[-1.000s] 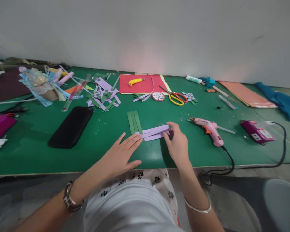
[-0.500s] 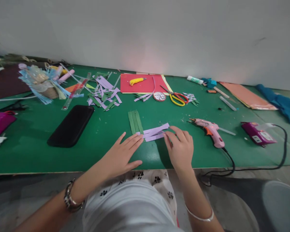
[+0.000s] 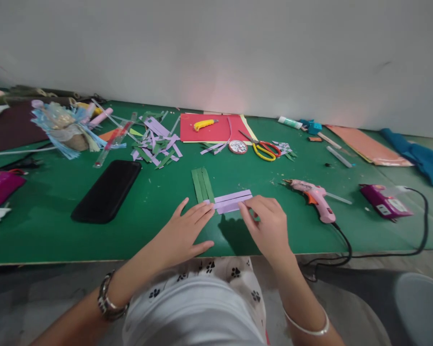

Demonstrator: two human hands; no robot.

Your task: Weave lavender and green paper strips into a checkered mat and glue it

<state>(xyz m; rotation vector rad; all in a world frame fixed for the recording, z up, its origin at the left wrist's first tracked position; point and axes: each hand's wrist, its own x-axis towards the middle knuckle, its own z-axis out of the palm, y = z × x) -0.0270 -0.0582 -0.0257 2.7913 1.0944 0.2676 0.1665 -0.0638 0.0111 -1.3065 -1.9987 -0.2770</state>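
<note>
Purple paper strips (image 3: 233,201) lie side by side on the green table, their left ends meeting the lower ends of upright green paper strips (image 3: 202,185). My left hand (image 3: 187,228) is open, fingers outstretched, with its fingertips pressing down where purple and green come together. At the right end of the purple strips, the thumb and forefinger of my right hand (image 3: 267,223) pinch the edge of one strip. My left fingers cover part of the join.
A pink glue gun (image 3: 315,194) with a black cable lies to the right, by a purple power block (image 3: 386,201). Scissors (image 3: 263,149), a yellow cutter (image 3: 205,125) on red paper (image 3: 187,135) and paper scraps (image 3: 157,139) lie behind. A black phone (image 3: 107,191) is at left.
The upper purple strip, raised and slanting across the other before, now lies flat and parallel to it. My right hand has come slightly left and down; my left hand stays in place.
</note>
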